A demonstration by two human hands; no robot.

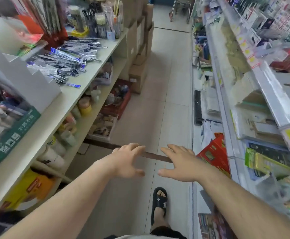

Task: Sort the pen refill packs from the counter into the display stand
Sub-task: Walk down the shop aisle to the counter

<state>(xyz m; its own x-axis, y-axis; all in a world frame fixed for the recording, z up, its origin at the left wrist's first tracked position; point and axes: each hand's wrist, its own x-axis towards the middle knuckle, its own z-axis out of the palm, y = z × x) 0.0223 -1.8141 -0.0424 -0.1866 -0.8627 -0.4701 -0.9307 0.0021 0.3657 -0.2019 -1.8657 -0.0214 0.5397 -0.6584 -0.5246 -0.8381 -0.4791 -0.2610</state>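
A heap of pen refill packs (66, 61), clear sleeves with blue and dark ends, lies spread on the pale counter (82, 87) at the left. Behind the heap stands a red display stand (54, 23) with long packs upright in it. My left hand (126, 160) and my right hand (178, 163) are stretched out over the aisle floor, well below and right of the packs. Both hands have spread, straight fingers and hold nothing.
A white tiered cardboard holder (28, 80) and a green box (14, 131) of small items sit on the near counter. Cups of pens (97, 26) stand at the back. Cartons (139, 49) line the left; stocked shelves (244, 83) run along the right. My sandalled foot (159, 204) is on the tiled floor.
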